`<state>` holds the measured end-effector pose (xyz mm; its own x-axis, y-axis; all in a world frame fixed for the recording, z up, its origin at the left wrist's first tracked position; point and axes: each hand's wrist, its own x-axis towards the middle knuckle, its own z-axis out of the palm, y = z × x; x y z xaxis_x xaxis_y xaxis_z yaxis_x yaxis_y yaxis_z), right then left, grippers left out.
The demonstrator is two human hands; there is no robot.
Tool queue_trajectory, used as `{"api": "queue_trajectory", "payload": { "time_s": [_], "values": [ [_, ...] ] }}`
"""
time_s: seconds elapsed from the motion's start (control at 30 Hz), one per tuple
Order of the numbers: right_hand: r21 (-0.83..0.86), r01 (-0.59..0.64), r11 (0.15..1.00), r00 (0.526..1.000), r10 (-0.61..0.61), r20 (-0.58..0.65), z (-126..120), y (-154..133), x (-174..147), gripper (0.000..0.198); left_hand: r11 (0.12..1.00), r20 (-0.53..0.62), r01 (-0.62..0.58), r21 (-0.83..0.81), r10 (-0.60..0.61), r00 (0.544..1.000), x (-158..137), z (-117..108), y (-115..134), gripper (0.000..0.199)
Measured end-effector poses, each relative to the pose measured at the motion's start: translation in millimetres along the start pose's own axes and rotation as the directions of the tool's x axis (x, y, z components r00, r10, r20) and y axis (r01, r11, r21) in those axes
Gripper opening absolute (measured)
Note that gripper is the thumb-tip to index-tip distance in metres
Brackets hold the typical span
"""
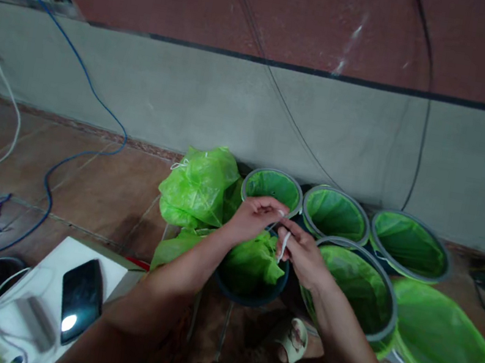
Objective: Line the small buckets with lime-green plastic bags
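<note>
Both hands meet over a dark bin (231,291) in the middle, where a light-green bag (258,255) sits gathered in its mouth. My left hand (260,215) pinches a white drawstring (283,247) near the bag's top. Close beside it, my right hand (302,253) has its fingers closed on the same cord, and a white loop hangs over the fingers. The fingertips almost touch; exactly how the cord runs between them is too small to tell.
Several bins with grey rims and green liners stand around, including a near one (355,287) on the right. A flat green bag (451,346) lies beyond it. A tied green bag (197,186) rests left. A phone (81,301) lies on a white box (55,268). A blue cable (49,192) crosses the floor.
</note>
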<state>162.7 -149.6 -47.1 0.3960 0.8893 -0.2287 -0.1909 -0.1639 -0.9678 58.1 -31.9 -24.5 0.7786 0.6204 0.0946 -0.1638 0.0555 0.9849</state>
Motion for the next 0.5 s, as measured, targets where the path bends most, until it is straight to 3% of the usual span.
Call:
{"api": "queue_trajectory", "payload": {
  "time_s": [0.07, 0.17, 0.23, 0.33, 0.4, 0.5],
  "values": [
    [-0.066, -0.010, 0.998, 0.998, 0.015, 0.063, 4.3, 8.0, 0.2, 0.039, 0.996, 0.063, 0.062, 0.060, -0.066, 0.996, -1.5, 13.6, -8.2, 0.020],
    [-0.014, 0.020, 1.000, 1.000, -0.020, -0.022, 3.0, 9.2, 2.5, 0.051, 0.981, 0.143, 0.189, 0.049, -0.194, 0.970, -2.0, 30.0, -25.9, 0.030],
    [0.065, 0.029, 0.997, 0.998, -0.025, -0.053, -3.3, 3.2, 4.0, 0.049, 0.982, 0.231, 0.189, 0.016, -0.187, 0.955, -1.3, 33.9, -39.3, 0.030],
    [0.129, -0.005, 0.992, 0.998, 0.013, -0.061, -16.8, -6.5, 5.5, 0.041, 0.982, 0.360, 0.144, 0.123, -0.179, 0.916, -3.1, 29.7, -56.6, 0.045],
    [0.175, -0.006, 0.985, 0.993, 0.026, -0.113, -25.6, -9.2, 6.7, 0.038, 0.952, 0.365, 0.146, 0.267, -0.240, 0.899, -6.8, 23.6, -64.3, 0.041],
    [0.252, 0.032, 0.967, 0.975, 0.025, -0.221, -35.5, -9.0, 10.3, 0.037, 0.851, 0.262, 0.159, 0.501, -0.324, 0.909, -12.0, 14.6, -71.1, 0.028]
  ]
}}
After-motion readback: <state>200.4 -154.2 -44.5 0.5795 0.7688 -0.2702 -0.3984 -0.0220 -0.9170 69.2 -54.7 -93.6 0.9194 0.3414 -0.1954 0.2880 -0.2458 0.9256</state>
